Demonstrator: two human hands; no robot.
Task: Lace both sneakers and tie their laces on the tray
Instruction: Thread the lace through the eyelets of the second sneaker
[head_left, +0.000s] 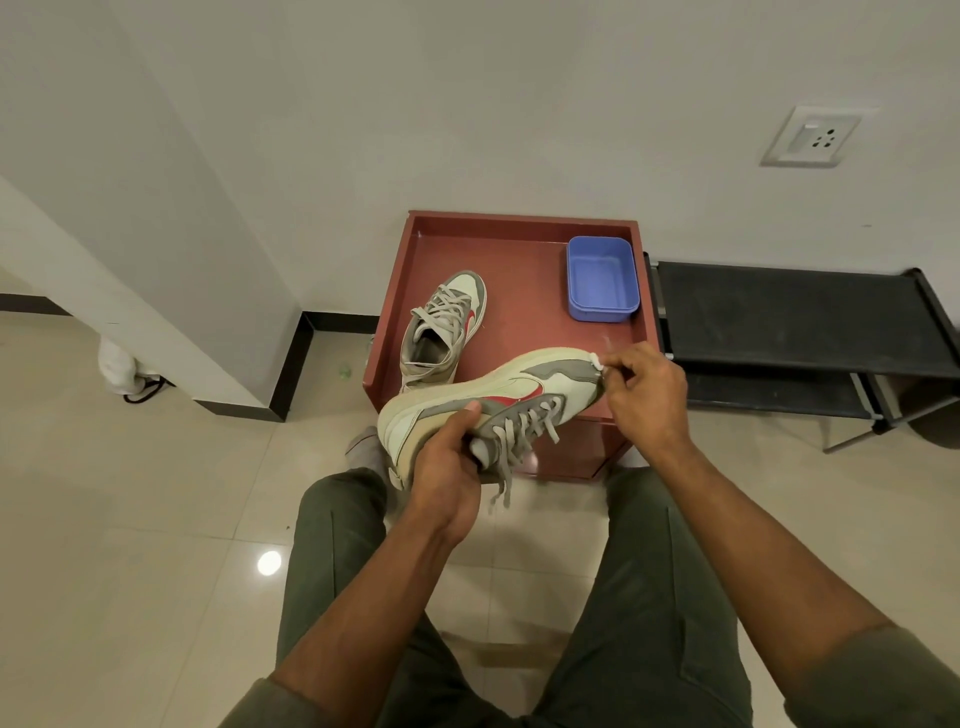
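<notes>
A cream and grey sneaker with a red logo (524, 384) is held on its side above the front edge of the reddish-brown tray (519, 228). My left hand (449, 462) grips it at the heel and collar. Grey laces (511, 441) run through several eyelets and their ends hang loose below the shoe. My right hand (644, 389) is at the toe, with its fingertips pinching a small white bit there. The second sneaker (447, 322) lies on the tray's left side with loose grey laces.
A blue plastic box (601, 278) sits in the tray's back right corner. A black metal rack (800, 322) stands to the right of the tray against the wall. My legs in green trousers are below, over a tiled floor.
</notes>
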